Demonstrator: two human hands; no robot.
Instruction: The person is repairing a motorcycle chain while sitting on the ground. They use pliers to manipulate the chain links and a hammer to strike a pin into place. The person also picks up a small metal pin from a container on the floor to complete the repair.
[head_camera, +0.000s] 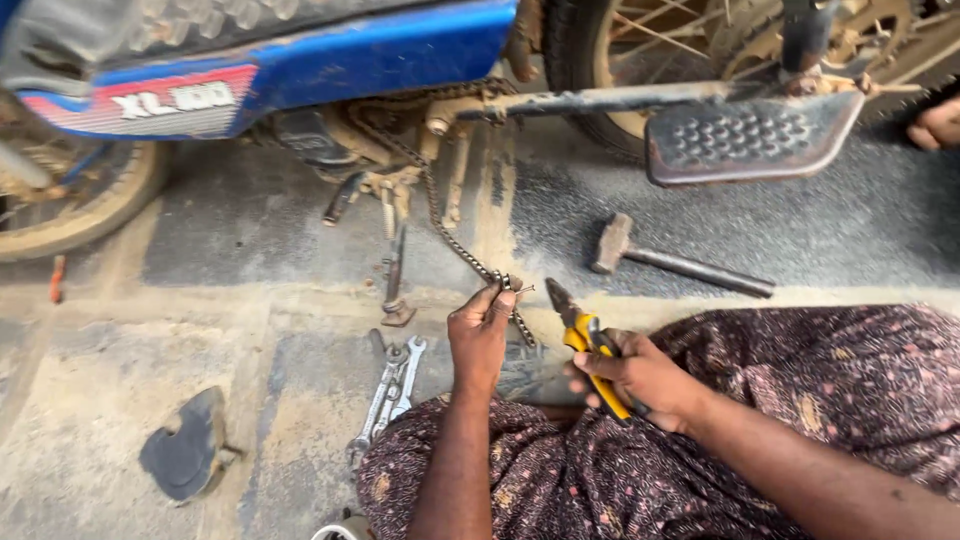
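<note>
My left hand (481, 333) pinches a rusty drive chain (440, 222) near its loose end, holding a small link piece at my fingertips. The chain runs up and left to the underside of a blue two-wheeler (300, 60). My right hand (645, 378) grips yellow-handled pliers (585, 345), jaws pointing up-left toward the chain end, a few centimetres short of it. Both forearms rest over my lap, covered in dark patterned cloth (800, 400).
A hammer (675, 262) lies on the concrete floor to the right. Two spanners (392, 385) lie by my left knee. A footrest plate (750, 135) juts from the bike. A dark curved part (185, 445) sits lower left. Another person's hand (938, 125) shows at far right.
</note>
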